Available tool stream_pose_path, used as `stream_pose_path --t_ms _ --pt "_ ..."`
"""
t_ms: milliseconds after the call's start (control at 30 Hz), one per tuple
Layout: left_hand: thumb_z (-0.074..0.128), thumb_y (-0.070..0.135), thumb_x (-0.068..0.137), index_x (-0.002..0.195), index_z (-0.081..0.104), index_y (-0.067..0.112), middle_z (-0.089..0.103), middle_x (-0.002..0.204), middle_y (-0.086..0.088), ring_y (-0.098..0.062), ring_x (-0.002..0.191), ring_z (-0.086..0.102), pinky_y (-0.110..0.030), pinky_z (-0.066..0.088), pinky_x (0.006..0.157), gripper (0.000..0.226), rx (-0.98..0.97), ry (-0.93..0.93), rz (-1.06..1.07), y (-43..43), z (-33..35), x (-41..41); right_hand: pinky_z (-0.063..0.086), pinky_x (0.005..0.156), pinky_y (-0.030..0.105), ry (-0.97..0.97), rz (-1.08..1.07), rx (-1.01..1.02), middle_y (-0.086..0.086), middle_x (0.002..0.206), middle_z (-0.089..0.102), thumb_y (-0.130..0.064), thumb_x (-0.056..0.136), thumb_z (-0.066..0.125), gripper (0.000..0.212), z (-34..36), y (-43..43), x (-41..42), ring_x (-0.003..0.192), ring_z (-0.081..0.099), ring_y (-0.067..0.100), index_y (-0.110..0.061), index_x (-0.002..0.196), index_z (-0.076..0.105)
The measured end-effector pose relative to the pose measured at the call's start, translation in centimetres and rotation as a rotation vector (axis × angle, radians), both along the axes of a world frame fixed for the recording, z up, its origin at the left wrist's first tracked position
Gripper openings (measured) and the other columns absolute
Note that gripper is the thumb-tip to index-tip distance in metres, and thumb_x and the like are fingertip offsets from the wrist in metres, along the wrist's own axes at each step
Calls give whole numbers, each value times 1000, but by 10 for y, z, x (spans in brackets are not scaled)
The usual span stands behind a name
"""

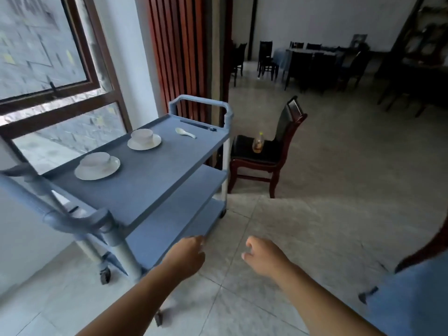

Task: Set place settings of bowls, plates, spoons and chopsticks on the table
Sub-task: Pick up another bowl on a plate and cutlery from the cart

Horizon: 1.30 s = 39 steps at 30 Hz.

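A blue three-shelf cart (155,180) stands by the window. On its top shelf a white bowl (95,161) sits on a white plate (114,167). Farther back a second bowl (142,135) sits on its own plate (155,142). A white spoon (185,133) and dark chopsticks (198,125) lie near the far handle. My left hand (188,254) hangs empty with loosely curled fingers beside the cart's lower shelf edge. My right hand (263,253) is also empty and loosely curled, over the floor tiles.
A dark wooden chair (283,141) with a bottle (258,143) on its seat stands right of the cart. A table edge with a blue cloth (412,294) shows at the lower right. More chairs and a dining table (312,59) stand in the dim far room.
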<state>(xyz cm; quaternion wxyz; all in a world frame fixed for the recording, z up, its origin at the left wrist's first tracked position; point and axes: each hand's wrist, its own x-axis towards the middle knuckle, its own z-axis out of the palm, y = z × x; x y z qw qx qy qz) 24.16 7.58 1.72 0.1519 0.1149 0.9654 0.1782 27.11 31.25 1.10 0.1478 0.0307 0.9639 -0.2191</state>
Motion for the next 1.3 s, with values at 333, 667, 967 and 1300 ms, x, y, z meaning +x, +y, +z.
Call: stream_pose_path --t_ms 333,667,967,1300 --pt "55 27 93 136 56 16 64 134 -7 -25 123 59 -32 47 102 44 -13 47 336 -36 -9 -156 52 84 37 97 387 -50 3 111 62 -43 92 55 33 -2 -53 -245 97 60 22 -16 112 56" --pt "55 30 94 143 48 17 54 141 -6 -26 127 54 -33 44 105 52 -47 -1 755 -104 -19 -210 49 83 35 36 811 41 9 110 63 -39 93 55 31 8 -159 -417 102 60 31 -11 108 55" --pt "51 25 95 130 58 12 61 133 -9 -29 121 58 -36 48 100 38 -32 -15 1039 -226 -46 -280 45 87 33 -15 933 84 8 124 60 -41 91 56 39 -29 -297 -510 111 57 27 -13 118 55" --pt "57 22 85 88 64 13 69 89 -2 -28 84 63 -31 41 64 11 182 109 1244 -353 -53 -364 44 72 33 -132 777 -16 1 100 60 -36 89 57 23 -45 -419 -588 88 57 21 -16 98 53"
